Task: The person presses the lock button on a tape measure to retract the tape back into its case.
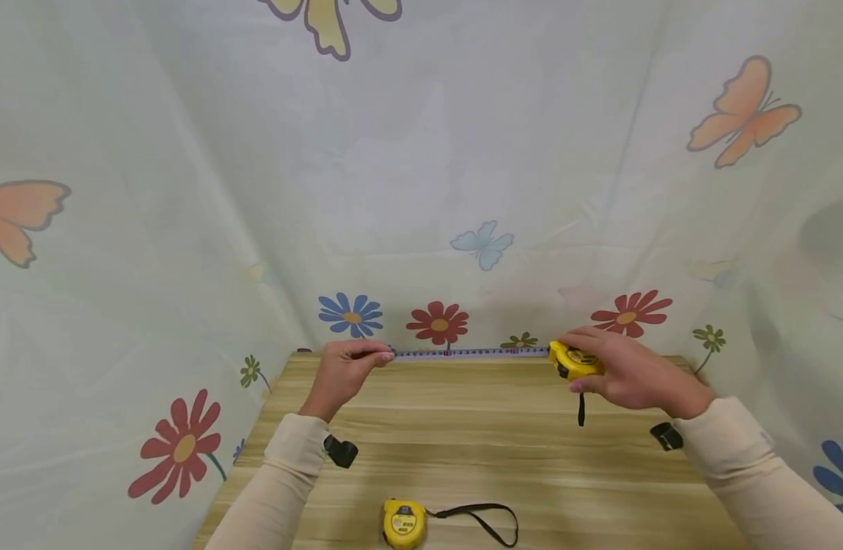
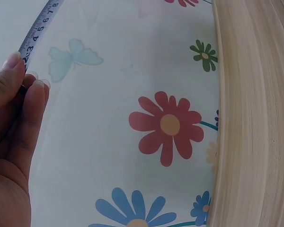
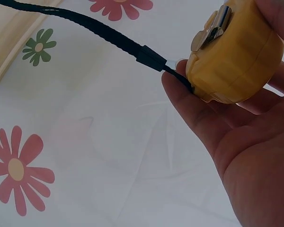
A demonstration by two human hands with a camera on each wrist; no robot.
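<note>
My right hand (image 1: 630, 370) grips a yellow tape measure (image 1: 575, 362) by its case. Its black wrist strap (image 3: 104, 30) hangs off the case, and a metal clip (image 3: 212, 28) shows on the side in the right wrist view. From the case a pale blade (image 1: 472, 353) with printed numbers runs out to the left in a straight line. The thumb and fingers of my left hand (image 1: 348, 370) pinch the blade near its end; in the left wrist view the low numbers on the blade strip (image 2: 38, 30) rise just past the fingertips. The very tip is hidden by the fingers.
A second yellow tape measure (image 1: 403, 524) lies on the wooden tabletop (image 1: 476, 435) near the front, its black strap (image 1: 486, 510) looped to the right. Light cloth walls (image 1: 393, 191) printed with flowers and butterflies enclose the table at the back and sides.
</note>
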